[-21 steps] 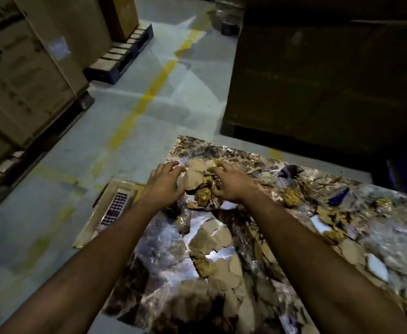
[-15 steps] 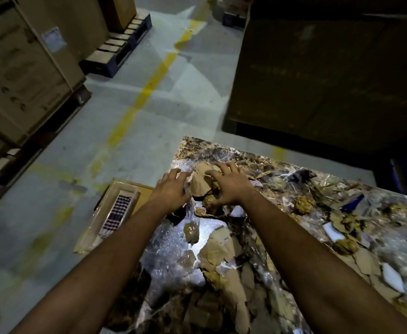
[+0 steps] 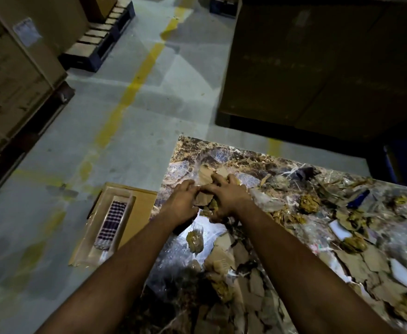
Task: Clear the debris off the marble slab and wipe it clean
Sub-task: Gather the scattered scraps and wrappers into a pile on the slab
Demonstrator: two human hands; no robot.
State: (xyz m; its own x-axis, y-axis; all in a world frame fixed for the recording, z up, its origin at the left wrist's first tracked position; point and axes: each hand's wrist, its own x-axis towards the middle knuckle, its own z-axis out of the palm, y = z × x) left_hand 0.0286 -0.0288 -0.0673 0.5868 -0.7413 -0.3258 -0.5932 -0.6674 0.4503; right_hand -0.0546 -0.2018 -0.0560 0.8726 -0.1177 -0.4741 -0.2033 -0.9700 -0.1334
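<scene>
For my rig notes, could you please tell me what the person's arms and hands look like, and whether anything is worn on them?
Both forearms are bare all the way to the frame's bottom edge: no sleeves show. The left hand and right hand wear no gloves, and no watch, band or ring is visible, though the lighting is dim. No cables or markings appear.

Two bare hands meet over a heap of cardboard scraps (image 3: 203, 197) near the far left corner of a marble slab (image 3: 190, 145). The left hand (image 3: 182, 204) and right hand (image 3: 226, 197) curl around the pile, fingertips almost touching. More torn cardboard (image 3: 371, 259), crumpled paper wads (image 3: 307, 204) and clear plastic wrap (image 3: 168, 256) litter the slab toward three o'clock. At nine o'clock, a flat box holding a checked cloth (image 3: 112, 219) lies on the concrete floor (image 3: 130, 131).
</scene>
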